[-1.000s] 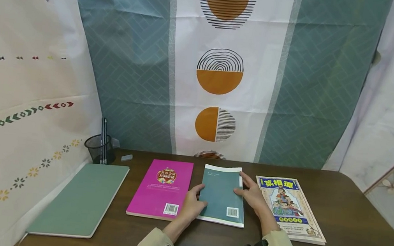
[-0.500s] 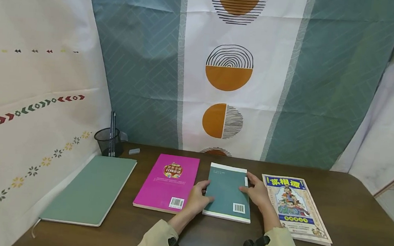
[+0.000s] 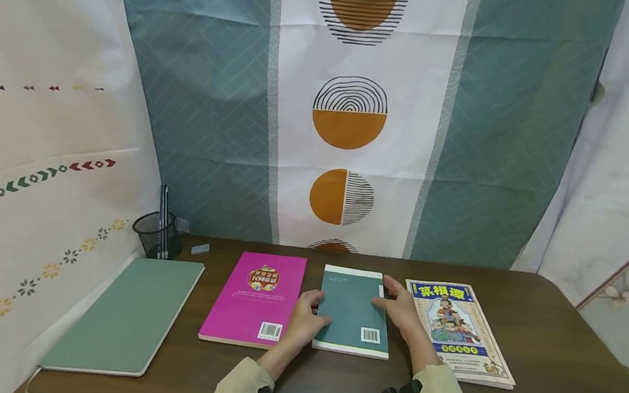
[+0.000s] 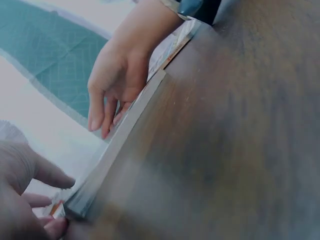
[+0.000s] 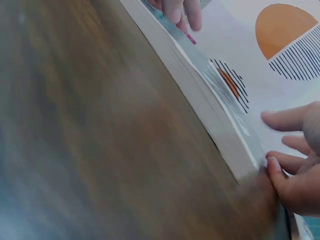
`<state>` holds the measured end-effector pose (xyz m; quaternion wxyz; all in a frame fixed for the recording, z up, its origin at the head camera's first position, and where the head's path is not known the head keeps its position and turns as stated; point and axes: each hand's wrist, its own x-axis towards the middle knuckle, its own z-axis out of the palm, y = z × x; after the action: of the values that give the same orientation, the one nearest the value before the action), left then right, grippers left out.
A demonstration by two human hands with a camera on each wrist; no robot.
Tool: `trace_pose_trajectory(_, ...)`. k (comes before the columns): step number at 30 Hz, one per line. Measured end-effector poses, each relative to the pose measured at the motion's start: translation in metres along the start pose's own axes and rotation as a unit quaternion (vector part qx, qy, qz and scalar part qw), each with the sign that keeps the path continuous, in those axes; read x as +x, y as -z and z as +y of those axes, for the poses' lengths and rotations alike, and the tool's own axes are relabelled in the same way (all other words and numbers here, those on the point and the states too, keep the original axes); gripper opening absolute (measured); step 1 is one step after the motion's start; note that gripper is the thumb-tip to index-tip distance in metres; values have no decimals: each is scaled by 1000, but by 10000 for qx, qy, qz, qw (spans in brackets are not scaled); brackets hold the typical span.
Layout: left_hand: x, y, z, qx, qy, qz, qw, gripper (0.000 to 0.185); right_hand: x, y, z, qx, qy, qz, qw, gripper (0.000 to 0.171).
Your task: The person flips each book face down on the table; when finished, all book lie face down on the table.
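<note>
A teal paperback book [image 3: 348, 309] with a barcode lies flat on the brown table, between my two hands. At its left edge is my left hand [image 3: 303, 323], its thumb over the cover. My right hand [image 3: 402, 310] is at the right edge, thumb over the cover and fingers along the side. In the right wrist view the fingertips meet the book's corner while the thumb stands raised above it; the white page edge [image 5: 195, 95] faces the camera. The left wrist view has the left thumb [image 4: 52, 175] close over the near corner.
A pink book [image 3: 259, 310] lies left of the teal one, an illustrated book [image 3: 452, 324] to the right. Farther left are a green notebook [image 3: 130, 317], a mesh pen cup [image 3: 153, 238] with pens and a small grey block [image 3: 200, 249]. A patterned curtain [image 3: 348, 131] hangs behind the table.
The head view swung away and came back. Both hands stay at the sides of the teal book, which keeps nearly the same place between its neighbours.
</note>
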<state>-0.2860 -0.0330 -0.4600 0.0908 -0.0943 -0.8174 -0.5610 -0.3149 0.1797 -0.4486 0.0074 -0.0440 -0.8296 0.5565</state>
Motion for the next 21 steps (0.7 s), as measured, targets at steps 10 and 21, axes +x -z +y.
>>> trace_pose_trajectory(10, 2, -13, 19, -102, -187, 616, 9979, 48, -1, 15, -5, 510, 176, 191, 9984, 63)
trace_pose_trajectory(21, -11, -73, 42, -1118, -111, -422, 9928, 48, -9, 64, 7, 389, 33, 211, 9990, 67)
